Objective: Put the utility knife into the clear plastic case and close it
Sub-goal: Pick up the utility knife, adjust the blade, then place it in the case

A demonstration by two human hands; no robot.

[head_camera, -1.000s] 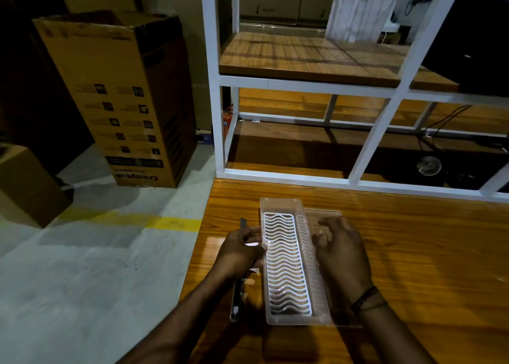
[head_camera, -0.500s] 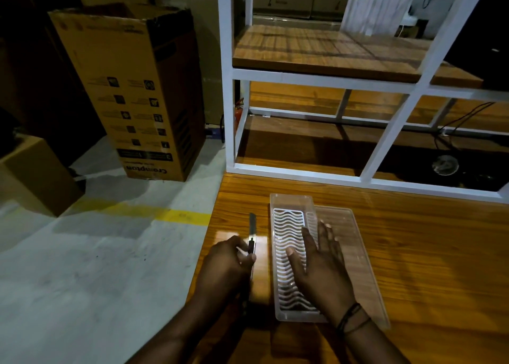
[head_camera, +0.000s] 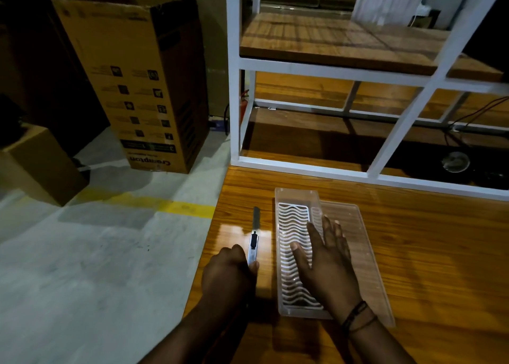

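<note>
Knife (head_camera: 253, 241) not yet cased
Left hand (head_camera: 230, 274) grips its handle on the table (head_camera: 413, 239); right hand (head_camera: 326, 261) lies flat, fingers spread, on the open case (head_camera: 296, 198)

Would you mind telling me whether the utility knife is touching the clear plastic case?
Apart. The head view shows a strip of bare table between the utility knife and the clear plastic case.

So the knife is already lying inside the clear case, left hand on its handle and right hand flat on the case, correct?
Not quite. The head view shows the utility knife lying on the table to the left of the clear plastic case, not inside it. The rest holds: the left hand is on its handle and the right hand lies flat on the case.
</note>
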